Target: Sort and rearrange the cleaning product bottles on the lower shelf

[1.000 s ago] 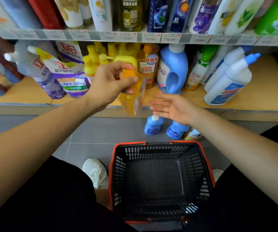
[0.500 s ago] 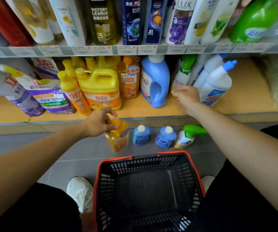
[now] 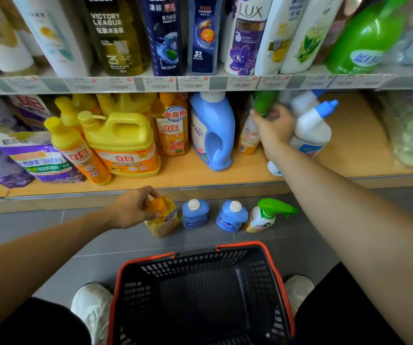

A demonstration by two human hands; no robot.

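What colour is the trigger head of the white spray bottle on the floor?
The plastic trigger head is bright green, clearest in the head view.

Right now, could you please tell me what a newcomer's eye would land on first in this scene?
Both hands are busy: the left hand grips the orange cap of a yellow detergent bottle on the floor beside two small blue bottles, while the right hand holds a green-capped spray bottle on the lower shelf. A black basket with a red rim sits between the feet, and a large yellow jug dominates the shelf's left.
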